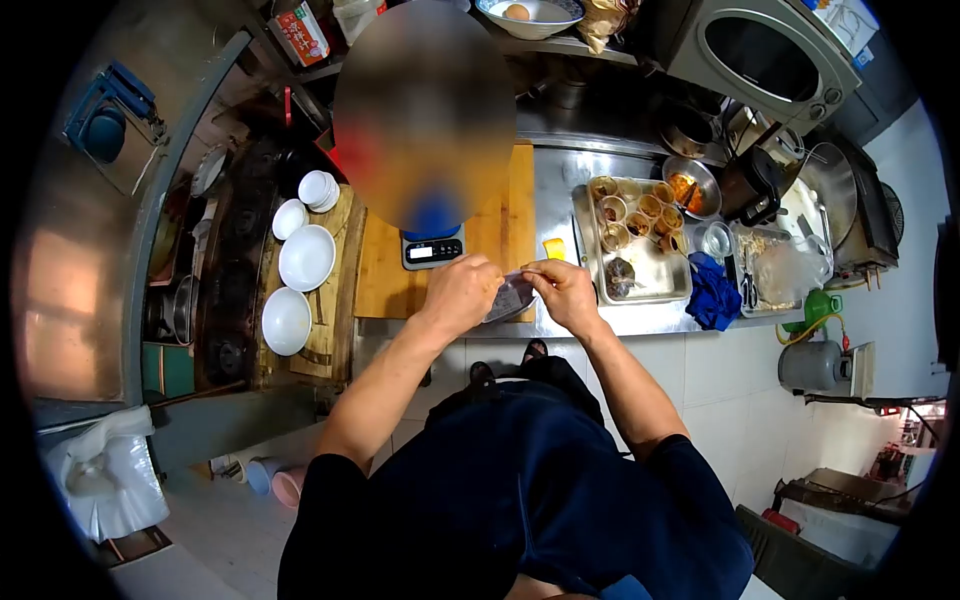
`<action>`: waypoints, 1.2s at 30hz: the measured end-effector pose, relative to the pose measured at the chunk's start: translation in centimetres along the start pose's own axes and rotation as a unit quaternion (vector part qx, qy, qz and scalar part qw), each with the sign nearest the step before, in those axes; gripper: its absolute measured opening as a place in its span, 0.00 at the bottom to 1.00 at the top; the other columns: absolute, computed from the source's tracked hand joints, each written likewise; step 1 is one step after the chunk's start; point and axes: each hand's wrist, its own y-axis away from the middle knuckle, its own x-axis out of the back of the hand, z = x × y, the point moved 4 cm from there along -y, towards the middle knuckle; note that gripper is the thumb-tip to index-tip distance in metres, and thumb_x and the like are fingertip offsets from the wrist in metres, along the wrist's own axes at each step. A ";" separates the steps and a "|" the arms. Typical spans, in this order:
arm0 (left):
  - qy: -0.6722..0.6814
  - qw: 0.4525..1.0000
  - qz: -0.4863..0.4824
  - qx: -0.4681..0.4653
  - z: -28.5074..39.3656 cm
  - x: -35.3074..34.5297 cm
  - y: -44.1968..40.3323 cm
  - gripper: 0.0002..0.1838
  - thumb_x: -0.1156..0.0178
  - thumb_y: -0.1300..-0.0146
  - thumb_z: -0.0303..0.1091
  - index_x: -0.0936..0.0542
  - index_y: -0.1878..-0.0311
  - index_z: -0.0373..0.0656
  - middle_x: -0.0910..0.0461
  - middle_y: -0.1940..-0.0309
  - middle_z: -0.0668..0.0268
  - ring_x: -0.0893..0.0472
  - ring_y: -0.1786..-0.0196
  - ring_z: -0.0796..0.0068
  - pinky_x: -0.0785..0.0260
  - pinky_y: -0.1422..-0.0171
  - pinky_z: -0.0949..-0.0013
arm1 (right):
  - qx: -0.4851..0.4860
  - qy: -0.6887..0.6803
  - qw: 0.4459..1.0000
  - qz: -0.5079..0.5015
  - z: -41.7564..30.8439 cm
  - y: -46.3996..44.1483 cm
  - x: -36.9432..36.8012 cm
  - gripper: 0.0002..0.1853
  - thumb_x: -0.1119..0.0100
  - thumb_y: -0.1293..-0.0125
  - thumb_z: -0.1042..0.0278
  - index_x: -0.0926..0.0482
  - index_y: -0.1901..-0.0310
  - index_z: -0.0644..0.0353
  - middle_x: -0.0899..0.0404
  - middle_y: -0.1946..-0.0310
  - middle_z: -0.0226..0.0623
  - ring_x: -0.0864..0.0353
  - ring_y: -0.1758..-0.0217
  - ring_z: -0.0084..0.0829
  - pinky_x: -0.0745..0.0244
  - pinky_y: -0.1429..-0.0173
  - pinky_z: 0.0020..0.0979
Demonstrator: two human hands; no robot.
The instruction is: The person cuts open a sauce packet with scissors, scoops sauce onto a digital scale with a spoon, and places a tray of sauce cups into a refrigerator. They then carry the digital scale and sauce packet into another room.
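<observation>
My left hand [462,293] and my right hand [565,294] both pinch the top edge of a small clear plastic bag [508,300]. The bag hangs between them at the front edge of the counter, with something dark showing through; I cannot make out what. Just beyond my left hand, a kitchen scale [433,253] with a lit display sits on a wooden cutting board [521,190]. A blurred patch hides what is above the scale, apart from a bit of blue. Near my right hand lies a small yellow object [554,249].
Right of my hands, a metal tray [655,278] holds several small cups and a dark tied bag [620,278]. A blue cloth [714,292] lies beside it. White bowls [307,257] stand at left. A microwave [765,55] sits at back right, a gas cylinder [808,366] below.
</observation>
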 end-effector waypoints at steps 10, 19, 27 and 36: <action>0.055 0.991 -0.069 0.103 -0.4 -2.1 -2.0 0.11 0.37 0.31 0.38 0.14 0.60 0.41 0.16 0.63 0.56 0.15 0.59 0.48 0.24 0.53 0.50 | -0.004 0.002 0.998 -0.062 -0.9 -2.6 0.8 0.08 0.33 0.29 0.69 0.12 0.56 0.64 0.12 0.63 0.46 0.11 0.60 0.44 0.18 0.55 0.37; -0.006 0.988 -0.049 0.148 -3.2 0.0 0.8 0.10 0.35 0.31 0.41 0.11 0.60 0.47 0.14 0.64 0.60 0.14 0.60 0.50 0.23 0.55 0.50 | -0.004 -0.009 0.999 -0.035 -0.3 -2.8 1.3 0.09 0.34 0.27 0.67 0.13 0.58 0.66 0.12 0.65 0.46 0.12 0.63 0.44 0.18 0.57 0.37; 0.010 0.978 -0.009 0.208 -5.9 2.2 5.1 0.09 0.33 0.32 0.39 0.10 0.57 0.44 0.13 0.63 0.59 0.15 0.61 0.50 0.23 0.56 0.53 | -0.001 -0.030 0.999 -0.017 1.1 -2.5 1.3 0.10 0.33 0.28 0.66 0.12 0.58 0.66 0.12 0.65 0.46 0.12 0.64 0.43 0.19 0.58 0.37; 0.286 0.903 0.072 0.312 -9.7 0.9 7.5 0.23 0.30 0.36 0.25 0.17 0.36 0.42 0.14 0.46 0.60 0.16 0.46 0.72 0.22 0.42 0.68 | -0.135 -0.080 0.984 -0.082 3.8 -3.0 3.2 0.11 0.34 0.25 0.66 0.12 0.54 0.67 0.12 0.67 0.34 0.16 0.63 0.23 0.20 0.56 0.27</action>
